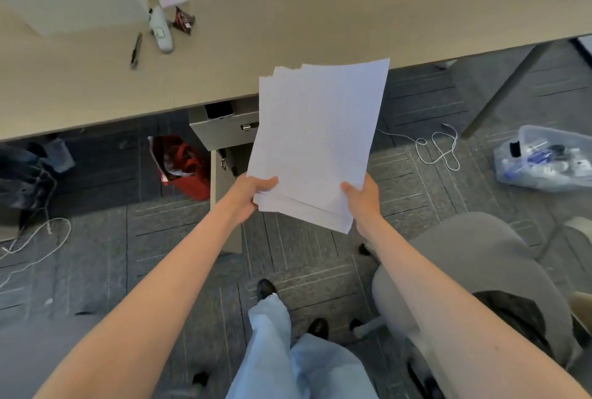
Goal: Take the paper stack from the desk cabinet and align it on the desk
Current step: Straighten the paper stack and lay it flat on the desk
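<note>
A person's left hand (253,188) and right hand (363,195) grip the near edge of a fanned paper stack (315,142) — held in the air above the open desk cabinet (224,129). Likely next: carrying it to the desk (288,14) and squaring its edges.

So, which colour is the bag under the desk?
Red; the bag shows best in the head view.

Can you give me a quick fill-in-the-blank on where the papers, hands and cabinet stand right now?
1. The paper stack is gripped at its near edge by ____ hands.
2. The sheets' far edges are ____, not flush.
3. The cabinet sits ____ the desk.
4. The pen lies on the desk's ____ side.

Missing words: both; fanned; under; left
</note>
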Action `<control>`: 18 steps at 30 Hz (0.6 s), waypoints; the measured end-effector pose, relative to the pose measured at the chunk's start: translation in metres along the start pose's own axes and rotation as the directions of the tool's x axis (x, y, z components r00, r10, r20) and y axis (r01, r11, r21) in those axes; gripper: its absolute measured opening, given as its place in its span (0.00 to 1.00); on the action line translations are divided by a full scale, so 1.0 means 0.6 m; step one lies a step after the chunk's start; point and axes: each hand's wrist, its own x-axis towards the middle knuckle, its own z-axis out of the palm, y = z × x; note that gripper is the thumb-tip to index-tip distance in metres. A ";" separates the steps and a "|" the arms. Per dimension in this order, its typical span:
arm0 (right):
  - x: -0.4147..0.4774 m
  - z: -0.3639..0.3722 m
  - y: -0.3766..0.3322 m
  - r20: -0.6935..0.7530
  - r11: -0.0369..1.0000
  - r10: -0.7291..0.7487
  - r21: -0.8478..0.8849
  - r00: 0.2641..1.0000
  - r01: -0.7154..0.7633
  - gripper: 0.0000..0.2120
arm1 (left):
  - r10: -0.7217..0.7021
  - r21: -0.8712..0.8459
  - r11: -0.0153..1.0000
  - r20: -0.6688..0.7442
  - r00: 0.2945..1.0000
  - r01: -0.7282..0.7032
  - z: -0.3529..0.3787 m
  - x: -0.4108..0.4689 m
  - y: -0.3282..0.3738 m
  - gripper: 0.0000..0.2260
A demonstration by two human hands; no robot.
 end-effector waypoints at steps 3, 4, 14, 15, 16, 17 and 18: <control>0.019 -0.015 -0.047 -0.009 0.997 -0.079 0.009 0.997 0.079 0.19 | 0.050 -0.094 0.995 0.070 0.996 -0.044 0.018 -0.004 0.050 0.15; 0.026 -0.019 -0.063 -0.006 0.995 -0.098 0.009 0.995 0.098 0.19 | 0.060 -0.137 0.990 0.101 0.993 -0.045 0.022 -0.003 0.068 0.13; 0.201 0.005 -0.214 -0.021 0.992 -0.117 0.047 0.993 0.118 0.20 | 0.043 0.084 0.995 0.092 0.995 -0.051 0.062 0.157 0.278 0.14; 0.224 0.010 -0.232 -0.024 0.992 -0.107 0.058 0.994 0.108 0.20 | 0.045 0.109 0.993 0.088 0.995 -0.054 0.065 0.182 0.301 0.14; 0.247 0.015 -0.249 -0.026 0.993 -0.095 0.065 0.995 0.096 0.20 | 0.050 0.125 0.990 0.081 0.995 -0.060 0.068 0.206 0.324 0.14; 0.271 0.018 -0.263 -0.033 0.994 -0.084 0.073 0.996 0.086 0.20 | 0.056 0.137 0.988 0.078 0.995 -0.066 0.072 0.231 0.345 0.15; 0.292 0.020 -0.278 -0.044 0.994 -0.074 0.081 0.996 0.078 0.20 | 0.065 0.149 0.986 0.081 0.995 -0.076 0.077 0.253 0.365 0.16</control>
